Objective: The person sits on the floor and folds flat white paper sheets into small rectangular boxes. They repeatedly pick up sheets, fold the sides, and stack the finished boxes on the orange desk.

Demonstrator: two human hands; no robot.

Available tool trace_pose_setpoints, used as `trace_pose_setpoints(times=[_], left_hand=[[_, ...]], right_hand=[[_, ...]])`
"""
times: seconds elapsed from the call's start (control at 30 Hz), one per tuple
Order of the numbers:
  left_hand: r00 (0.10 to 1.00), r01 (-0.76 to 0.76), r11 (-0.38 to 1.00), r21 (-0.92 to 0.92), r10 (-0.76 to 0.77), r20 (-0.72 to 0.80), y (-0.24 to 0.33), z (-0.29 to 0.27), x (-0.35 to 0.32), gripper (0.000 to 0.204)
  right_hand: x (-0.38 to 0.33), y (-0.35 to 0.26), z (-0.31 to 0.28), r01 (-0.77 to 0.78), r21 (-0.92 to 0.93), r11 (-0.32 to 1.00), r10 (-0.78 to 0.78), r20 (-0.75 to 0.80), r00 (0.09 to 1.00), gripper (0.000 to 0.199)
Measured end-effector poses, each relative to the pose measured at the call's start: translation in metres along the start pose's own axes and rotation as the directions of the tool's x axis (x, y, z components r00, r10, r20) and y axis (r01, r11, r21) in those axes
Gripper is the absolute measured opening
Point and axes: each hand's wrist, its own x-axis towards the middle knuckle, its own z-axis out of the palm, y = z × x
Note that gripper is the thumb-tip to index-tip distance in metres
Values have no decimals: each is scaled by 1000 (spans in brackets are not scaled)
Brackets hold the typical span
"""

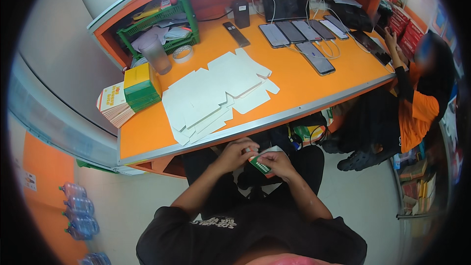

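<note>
Over my lap, just below the desk's front edge, I hold a small green, white and orange carton. My right hand is closed on it, thumb across its printed face. The fingers of my left hand are pinched at its upper left end. Part of the carton is hidden behind my fingers. Ahead on the desk lies an uneven stack of flat white carton blanks, plain side up. Left of them stand a stack of yellow and green folded cartons and a fanned pile of white and red ones.
The orange desk has several phones with cables, a black box, a tape roll, a clear tumbler and a green tray rack. A co-worker in orange sits right. Water bottles stand left.
</note>
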Motion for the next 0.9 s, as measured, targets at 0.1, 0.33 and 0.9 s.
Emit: trace_pose_setpoints(times=[0.1,0.33,0.9], left_hand=[[885,144,987,72,-96,-456,-20,42,-11,17],[822,158,938,-310,-298,-484,-43,94,-22,32],[889,48,971,-235,-149,-433,10,70,13,33]], right_hand=[[3,9,0,135,146,980,-94,-255,962,24],[2,21,8,151,59,987,-149,-33,988,25],[-19,-16,-24,478,-91,873,-455,-505,734,37]])
